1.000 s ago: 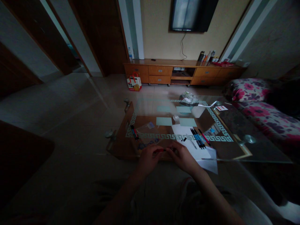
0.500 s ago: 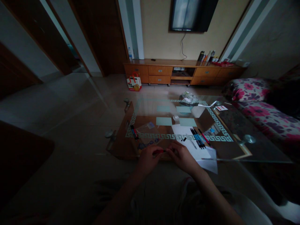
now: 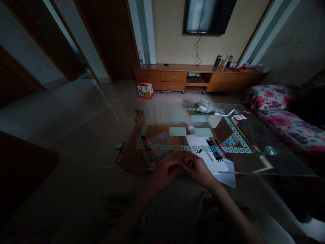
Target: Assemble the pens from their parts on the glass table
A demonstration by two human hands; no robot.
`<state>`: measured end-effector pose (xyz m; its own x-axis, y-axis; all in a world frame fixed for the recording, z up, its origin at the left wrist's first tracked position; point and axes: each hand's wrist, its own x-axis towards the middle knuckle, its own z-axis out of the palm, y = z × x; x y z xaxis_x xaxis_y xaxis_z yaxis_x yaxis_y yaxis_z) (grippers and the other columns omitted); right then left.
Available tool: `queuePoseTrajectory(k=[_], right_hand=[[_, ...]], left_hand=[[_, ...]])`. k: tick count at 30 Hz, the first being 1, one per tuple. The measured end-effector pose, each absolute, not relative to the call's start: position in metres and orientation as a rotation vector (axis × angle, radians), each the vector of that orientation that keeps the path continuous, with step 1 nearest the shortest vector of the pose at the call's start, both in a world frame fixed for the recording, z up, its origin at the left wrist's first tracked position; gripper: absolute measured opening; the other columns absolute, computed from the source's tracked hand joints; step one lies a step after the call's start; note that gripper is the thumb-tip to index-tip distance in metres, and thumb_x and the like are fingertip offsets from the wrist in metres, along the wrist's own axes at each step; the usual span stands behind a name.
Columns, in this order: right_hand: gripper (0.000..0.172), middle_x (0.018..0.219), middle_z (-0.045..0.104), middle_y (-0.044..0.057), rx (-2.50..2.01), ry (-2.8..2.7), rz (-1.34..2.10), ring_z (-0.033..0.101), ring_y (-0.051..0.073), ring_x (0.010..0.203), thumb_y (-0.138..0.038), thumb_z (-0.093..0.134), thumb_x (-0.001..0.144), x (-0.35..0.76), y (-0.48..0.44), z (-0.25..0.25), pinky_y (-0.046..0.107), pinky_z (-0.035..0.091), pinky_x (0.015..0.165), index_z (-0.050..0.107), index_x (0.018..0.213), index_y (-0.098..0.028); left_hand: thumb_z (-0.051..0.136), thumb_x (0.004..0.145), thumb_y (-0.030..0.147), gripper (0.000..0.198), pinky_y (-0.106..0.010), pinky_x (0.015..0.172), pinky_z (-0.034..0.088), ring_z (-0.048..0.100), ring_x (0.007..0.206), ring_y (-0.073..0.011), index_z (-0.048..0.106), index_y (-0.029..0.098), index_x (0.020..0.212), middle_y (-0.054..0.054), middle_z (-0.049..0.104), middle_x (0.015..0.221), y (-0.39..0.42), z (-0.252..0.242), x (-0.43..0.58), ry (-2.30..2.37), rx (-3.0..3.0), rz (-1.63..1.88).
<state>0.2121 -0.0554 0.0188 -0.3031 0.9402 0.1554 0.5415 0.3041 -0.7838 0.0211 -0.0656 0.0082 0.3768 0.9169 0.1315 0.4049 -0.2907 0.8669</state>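
Over the near edge of the glass table, my left hand (image 3: 164, 172) and my right hand (image 3: 195, 167) meet at the fingertips. Closed fingers of my left hand wrap a slim red pen, now almost wholly covered by them. My right hand is pinched, with a small dark bit (image 3: 187, 163) showing at its fingers, too small to name. To the right, blue and black pens (image 3: 214, 149) and a red pen (image 3: 221, 149) lie by white paper (image 3: 210, 162). Small black pieces (image 3: 199, 151) and a thin grey piece (image 3: 209, 156) rest on that paper.
More pens (image 3: 145, 144) lie at the left beside a clear plastic packet (image 3: 162, 154). A crumpled plastic bag (image 3: 204, 107) sits at the back of the glass table (image 3: 286, 161). Beyond are a paper bag (image 3: 145, 90) and a wooden cabinet (image 3: 173, 76); a flowered sofa (image 3: 291, 125) stands right.
The red pen showed between my hands before and is now mostly hidden by my fingers. My fingertips have drawn closer together; a dark bit now shows at my right hand.
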Motion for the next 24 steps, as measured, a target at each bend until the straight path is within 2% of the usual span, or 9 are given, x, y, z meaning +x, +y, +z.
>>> queuePoseTrajectory(k=[3, 5, 8, 11, 14, 17, 24], right_hand=[[0.023, 0.081, 0.062, 0.002, -1.366, -1.911, 0.809, 0.057, 0.016, 0.071, -0.044, 0.063, 0.087, 0.212, -0.055, 0.019, 0.027, 0.046, 0.063, 0.062, 0.087, -0.021], [0.03, 0.09, 0.062, 0.005, -1.415, -1.852, 0.733, 0.059, 0.018, 0.076, -0.048, 0.063, 0.086, 0.214, -0.055, 0.02, 0.029, 0.048, 0.067, 0.061, 0.1, -0.021], [0.041, 0.112, 0.057, 0.012, -1.532, -1.755, 0.457, 0.058, 0.025, 0.098, -0.051, 0.057, 0.089, 0.219, -0.053, 0.02, 0.038, 0.048, 0.086, 0.058, 0.116, -0.02], [0.054, 0.13, 0.046, 0.018, -1.72, -1.713, 0.207, 0.046, 0.034, 0.121, -0.055, 0.053, 0.089, 0.225, -0.052, 0.013, 0.051, 0.038, 0.101, 0.053, 0.129, -0.019], [0.071, 0.145, 0.034, 0.023, -1.947, -1.726, 0.204, 0.037, 0.044, 0.128, -0.063, 0.049, 0.088, 0.227, -0.053, 0.0, 0.062, 0.035, 0.098, 0.042, 0.143, -0.019], [0.082, 0.153, 0.025, 0.024, -2.095, -1.756, 0.325, 0.034, 0.05, 0.13, -0.071, 0.043, 0.086, 0.227, -0.054, -0.01, 0.066, 0.037, 0.092, 0.031, 0.151, -0.021], [0.085, 0.155, 0.022, 0.024, -2.159, -1.778, 0.414, 0.032, 0.05, 0.133, -0.073, 0.039, 0.086, 0.227, -0.055, -0.013, 0.065, 0.036, 0.093, 0.027, 0.153, -0.022]], left_hand=[[0.056, 0.088, 0.019, 0.02, -0.028, 0.076, 0.052, 0.065, 0.085, -0.0179, 0.07, 0.02, 0.102, -0.005, 0.071, 0.096, -0.066, 0.007, 0.021, 1.176, 1.841, 0.822], [0.057, 0.088, 0.022, 0.021, -0.028, 0.073, 0.053, 0.066, 0.083, -0.018, 0.069, 0.02, 0.105, -0.005, 0.071, 0.097, -0.065, 0.005, 0.02, 1.208, 1.812, 0.833], [0.059, 0.087, 0.021, 0.023, -0.029, 0.074, 0.053, 0.067, 0.082, -0.0179, 0.068, 0.021, 0.109, -0.005, 0.072, 0.1, -0.064, 0.001, 0.019, 1.272, 1.782, 0.891], [0.059, 0.086, 0.019, 0.022, -0.028, 0.072, 0.053, 0.068, 0.081, -0.0175, 0.068, 0.02, 0.107, -0.005, 0.073, 0.098, -0.063, -0.002, 0.018, 1.309, 1.776, 0.922], [0.059, 0.086, 0.018, 0.021, -0.027, 0.071, 0.053, 0.068, 0.081, -0.0171, 0.067, 0.02, 0.106, -0.004, 0.073, 0.098, -0.063, -0.002, 0.019, 1.296, 1.783, 0.918], [0.059, 0.087, 0.017, 0.021, -0.027, 0.072, 0.053, 0.068, 0.081, -0.0168, 0.067, 0.02, 0.106, -0.003, 0.073, 0.098, -0.063, -0.002, 0.019, 1.287, 1.788, 0.918], [0.058, 0.087, 0.018, 0.021, -0.027, 0.072, 0.053, 0.068, 0.082, -0.017, 0.067, 0.021, 0.106, -0.003, 0.073, 0.098, -0.064, -0.002, 0.019, 1.277, 1.773, 0.913]])
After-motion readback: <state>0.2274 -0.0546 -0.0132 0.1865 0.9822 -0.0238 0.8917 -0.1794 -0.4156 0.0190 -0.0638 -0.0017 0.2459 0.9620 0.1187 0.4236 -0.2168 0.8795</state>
